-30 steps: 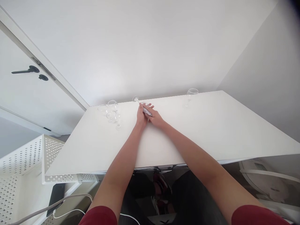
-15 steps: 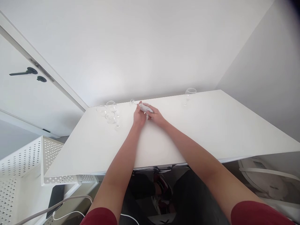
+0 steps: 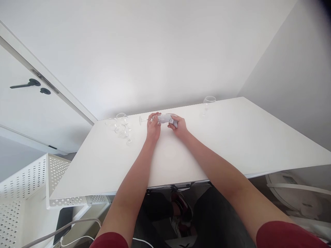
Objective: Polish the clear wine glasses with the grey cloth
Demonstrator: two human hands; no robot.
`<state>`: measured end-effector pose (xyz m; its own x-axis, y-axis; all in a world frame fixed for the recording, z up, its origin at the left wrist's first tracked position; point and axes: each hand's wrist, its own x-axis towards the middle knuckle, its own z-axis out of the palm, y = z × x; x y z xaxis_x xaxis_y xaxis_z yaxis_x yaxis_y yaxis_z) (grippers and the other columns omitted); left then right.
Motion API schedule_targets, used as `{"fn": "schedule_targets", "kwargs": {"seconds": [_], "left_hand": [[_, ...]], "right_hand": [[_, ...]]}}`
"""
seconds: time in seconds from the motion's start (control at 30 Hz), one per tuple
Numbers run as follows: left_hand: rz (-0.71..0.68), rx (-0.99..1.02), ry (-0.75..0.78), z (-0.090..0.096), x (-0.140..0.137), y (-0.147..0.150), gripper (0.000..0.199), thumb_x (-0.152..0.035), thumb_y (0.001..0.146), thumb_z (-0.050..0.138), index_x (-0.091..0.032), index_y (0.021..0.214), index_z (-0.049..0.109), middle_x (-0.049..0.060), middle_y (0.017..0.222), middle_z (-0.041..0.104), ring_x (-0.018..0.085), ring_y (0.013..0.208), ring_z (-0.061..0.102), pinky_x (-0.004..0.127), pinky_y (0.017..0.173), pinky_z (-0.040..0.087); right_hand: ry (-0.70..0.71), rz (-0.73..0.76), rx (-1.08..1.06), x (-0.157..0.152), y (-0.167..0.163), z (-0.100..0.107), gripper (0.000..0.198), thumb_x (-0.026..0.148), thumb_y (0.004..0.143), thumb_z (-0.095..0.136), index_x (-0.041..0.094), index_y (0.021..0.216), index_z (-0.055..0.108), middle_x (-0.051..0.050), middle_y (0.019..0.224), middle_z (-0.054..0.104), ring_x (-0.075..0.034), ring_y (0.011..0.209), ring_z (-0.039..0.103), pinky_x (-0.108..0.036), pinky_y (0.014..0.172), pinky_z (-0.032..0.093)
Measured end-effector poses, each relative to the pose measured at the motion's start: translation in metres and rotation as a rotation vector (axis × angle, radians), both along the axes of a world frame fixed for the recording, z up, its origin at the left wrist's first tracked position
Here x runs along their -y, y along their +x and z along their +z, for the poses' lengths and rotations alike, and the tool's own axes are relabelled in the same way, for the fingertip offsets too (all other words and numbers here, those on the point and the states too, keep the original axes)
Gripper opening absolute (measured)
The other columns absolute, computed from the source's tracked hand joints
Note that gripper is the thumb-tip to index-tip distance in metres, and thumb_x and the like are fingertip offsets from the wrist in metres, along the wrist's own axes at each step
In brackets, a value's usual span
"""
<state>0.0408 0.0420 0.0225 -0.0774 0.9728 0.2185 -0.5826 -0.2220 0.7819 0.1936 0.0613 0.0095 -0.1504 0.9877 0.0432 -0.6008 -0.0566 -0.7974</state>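
Observation:
A clear stemmed wine glass [image 3: 145, 120] is held sideways above the white table [image 3: 232, 144], its foot pointing left. My left hand [image 3: 153, 128] is closed around the glass near the bowl. A light grey cloth [image 3: 164, 119] lies against the bowl and runs into its mouth. My right hand [image 3: 180, 126] is closed on the cloth's right end. The glass's rim is partly hidden by the cloth and fingers.
Several clear wine glasses [image 3: 121, 124] stand grouped at the table's left rear. Another wine glass [image 3: 209, 103] stands at the right rear, close to the wall. A white perforated rack [image 3: 26, 179] with cables sits left of the table.
My right hand has moved right, away from my left hand, pulling the cloth into a longer stretch. The glass has turned more level, with its foot lower and further left.

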Motion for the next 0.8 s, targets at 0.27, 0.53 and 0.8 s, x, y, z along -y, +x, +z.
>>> {"fn": "schedule_targets", "kwargs": {"seconds": [0.27,0.53,0.8], "left_hand": [[0.055,-0.080,0.041,0.003,0.007,0.007,0.034,-0.043,0.085,0.083,-0.027,0.110,0.067,0.007,0.146,0.064,0.023,0.139,0.058,0.039,0.115,0.045],[-0.106,-0.252,0.069,0.008,0.020,0.022,0.043,-0.024,0.079,0.089,-0.028,0.119,0.073,0.007,0.164,0.048,0.029,0.158,0.036,0.040,0.120,0.042],[-0.386,-0.152,-0.308,-0.005,0.003,0.010,0.043,-0.055,0.092,0.072,-0.017,0.111,0.072,0.019,0.121,0.075,0.029,0.098,0.077,0.048,0.095,0.059]], "right_hand": [[0.111,0.028,0.001,0.007,-0.015,0.007,0.041,0.033,0.076,0.077,0.032,0.115,0.066,0.001,0.119,0.071,-0.021,0.109,0.067,-0.040,0.091,0.060],[0.091,-0.137,0.048,-0.015,0.008,0.001,0.046,0.029,0.061,0.091,0.026,0.100,0.067,0.001,0.093,0.071,-0.018,0.090,0.067,-0.030,0.074,0.055],[0.086,-0.225,-0.150,-0.040,0.051,-0.004,0.029,0.017,0.059,0.070,0.024,0.087,0.065,0.003,0.077,0.062,-0.012,0.068,0.055,-0.025,0.058,0.044]]}}
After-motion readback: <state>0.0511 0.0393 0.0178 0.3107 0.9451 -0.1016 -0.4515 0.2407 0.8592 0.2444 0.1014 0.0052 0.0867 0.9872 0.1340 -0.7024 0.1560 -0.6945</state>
